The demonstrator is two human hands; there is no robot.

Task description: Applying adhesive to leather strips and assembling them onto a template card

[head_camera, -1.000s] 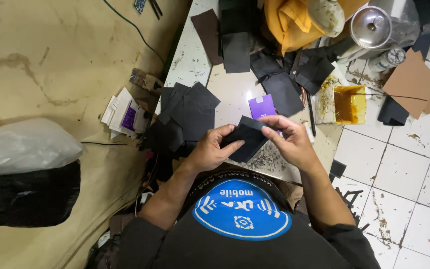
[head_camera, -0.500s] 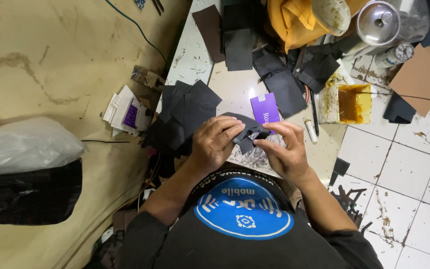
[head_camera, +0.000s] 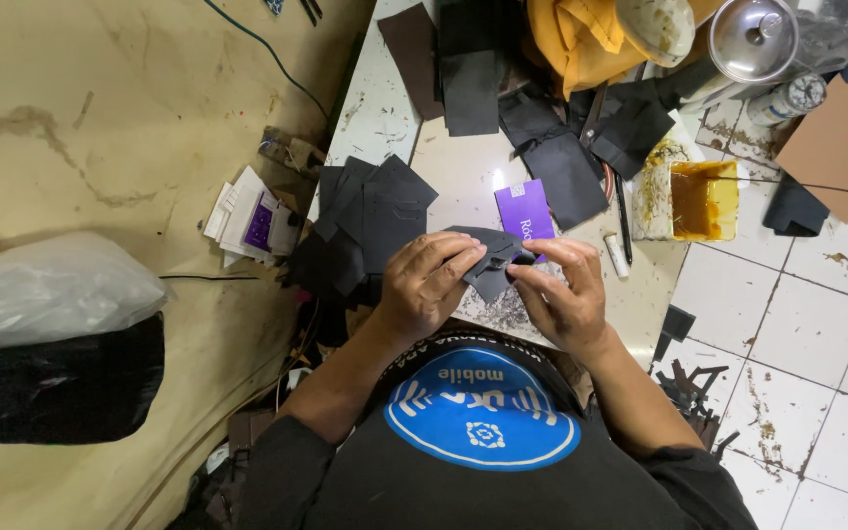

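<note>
Head view: at frame centre, left hand [head_camera: 431, 285] and right hand [head_camera: 563, 294] both pinch a dark folded leather piece [head_camera: 488, 263] over the pale surface [head_camera: 463, 172], just below a purple card [head_camera: 525, 209] and right of stacked black cut pieces [head_camera: 375, 211].

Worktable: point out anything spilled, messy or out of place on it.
The yellow glue tub has glue smeared and dried over its rim and the table beside it. Dark scraps lie on the tiled floor. Both hands, left hand and right hand, grip one dark leather piece.
</note>
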